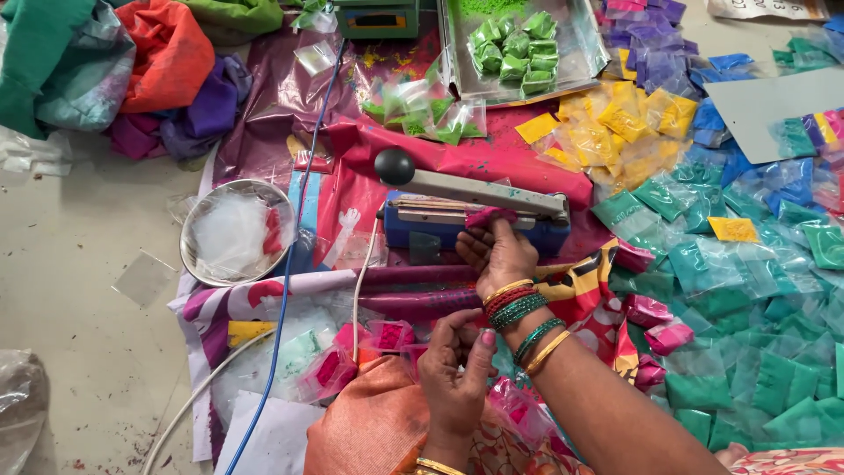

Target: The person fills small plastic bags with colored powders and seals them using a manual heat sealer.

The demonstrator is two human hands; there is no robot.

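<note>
You're sitting on the floor of a small packing workshop for coloured powder. Just ahead of your right hand point(498, 255) stands a blue heat sealer point(475, 220); beyond it a weighing scale point(378, 18), and off to the right heaps of sealed yellow packets point(615, 123) and green packets point(747, 352).

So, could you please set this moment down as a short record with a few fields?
setting: floor workspace covered with a pink sheet
right hand: holds a pink packet at the bar of the blue heat sealer
left hand: over the lap, fingers curled by pink packets; grip unclear
sealer arm: lowered, black knob at its left end
nearby: steel bowl with clear bags; teal packets, yellow packets, green packets on a tray
</note>
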